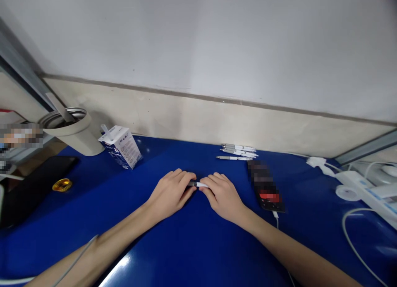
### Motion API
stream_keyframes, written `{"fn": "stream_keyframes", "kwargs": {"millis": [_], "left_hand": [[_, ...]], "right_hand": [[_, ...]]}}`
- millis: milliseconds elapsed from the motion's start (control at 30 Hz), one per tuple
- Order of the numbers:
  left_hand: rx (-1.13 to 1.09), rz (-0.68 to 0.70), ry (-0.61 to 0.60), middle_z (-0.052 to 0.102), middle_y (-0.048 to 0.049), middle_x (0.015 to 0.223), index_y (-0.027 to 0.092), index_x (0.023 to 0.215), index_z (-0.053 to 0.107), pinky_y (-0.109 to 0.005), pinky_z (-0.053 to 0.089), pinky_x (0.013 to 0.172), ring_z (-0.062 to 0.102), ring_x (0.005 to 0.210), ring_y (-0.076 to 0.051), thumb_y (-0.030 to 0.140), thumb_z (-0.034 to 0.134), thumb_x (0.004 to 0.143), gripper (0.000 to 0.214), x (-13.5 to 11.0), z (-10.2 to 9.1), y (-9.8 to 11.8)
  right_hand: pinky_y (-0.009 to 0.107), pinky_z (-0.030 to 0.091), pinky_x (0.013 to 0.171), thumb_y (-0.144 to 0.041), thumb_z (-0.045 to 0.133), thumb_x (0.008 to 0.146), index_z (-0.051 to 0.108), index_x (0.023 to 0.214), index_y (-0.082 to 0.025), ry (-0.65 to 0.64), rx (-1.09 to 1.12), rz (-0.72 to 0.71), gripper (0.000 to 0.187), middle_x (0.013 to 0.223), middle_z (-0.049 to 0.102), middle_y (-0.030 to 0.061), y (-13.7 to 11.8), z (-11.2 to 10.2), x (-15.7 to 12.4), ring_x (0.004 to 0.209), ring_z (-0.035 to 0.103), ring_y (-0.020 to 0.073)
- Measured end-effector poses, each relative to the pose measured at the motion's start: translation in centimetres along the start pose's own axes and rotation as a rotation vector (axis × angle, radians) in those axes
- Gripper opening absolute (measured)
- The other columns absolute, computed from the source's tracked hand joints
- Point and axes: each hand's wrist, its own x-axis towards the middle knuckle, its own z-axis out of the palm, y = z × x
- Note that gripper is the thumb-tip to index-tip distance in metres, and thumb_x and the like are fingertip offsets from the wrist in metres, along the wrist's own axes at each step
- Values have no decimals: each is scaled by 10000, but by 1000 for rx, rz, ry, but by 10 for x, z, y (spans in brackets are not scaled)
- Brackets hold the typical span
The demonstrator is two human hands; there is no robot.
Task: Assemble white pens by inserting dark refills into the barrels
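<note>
Between my two hands a white pen (203,185) with a grey grip lies level, just above or on the blue table. My left hand (172,192) pinches the grey end with thumb and fingers. The white end is held by my right hand (223,196), whose fingers cover most of it. Only a short middle stretch of the pen shows. Beyond my right hand, several similar white and grey pens (238,151) lie side by side near the wall. A small box (122,148) with pen refills sticking up from its top stands beyond my left hand.
A phone (266,185) with a white cable plugged in lies right of my right hand. White power strips (366,194) and cords occupy the right edge. Left are a beige bin (74,132), a roll of yellow tape (62,185) and a black flat object (34,187). A wall closes the back.
</note>
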Motion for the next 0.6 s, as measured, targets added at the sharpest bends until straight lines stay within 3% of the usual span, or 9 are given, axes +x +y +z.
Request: {"fn": "stream_keyframes", "kwargs": {"millis": [200, 300, 467, 600], "left_hand": [[62, -48, -6, 599, -34, 688, 162, 761, 548, -295, 401, 626, 502, 679, -165, 262, 340, 994, 328, 0, 1, -2], [19, -81, -11, 614, -33, 752, 162, 847, 572, -297, 419, 659, 521, 704, -160, 284, 357, 994, 288, 0, 1, -3], [-62, -61, -6, 612, -44, 883, 168, 986, 556, -303, 452, 714, 554, 794, -166, 277, 402, 980, 189, 0, 0, -3], [-69, -19, -13, 595, -46, 903, 164, 1009, 534, -300, 452, 708, 537, 803, -166, 251, 407, 976, 157, 0, -2, -1]], "right_hand": [[319, 350, 754, -247, 383, 982, 606, 890, -188, -3, 37, 14, 248, 826, 628, 40, 0, 0, 0, 783, 507, 169], [319, 360, 751, -219, 372, 979, 614, 946, -182, 10, 30, 19, 247, 860, 628, 48, 0, -1, 0, 789, 522, 167], [312, 385, 763, -113, 337, 949, 528, 1262, -215, 7, -9, -46, 381, 953, 621, 59, -1, -2, -2, 793, 546, 157], [286, 399, 730, -147, 357, 948, 562, 1191, -209, -12, -12, -64, 323, 926, 603, 49, -3, -2, -4, 751, 534, 146]]}}
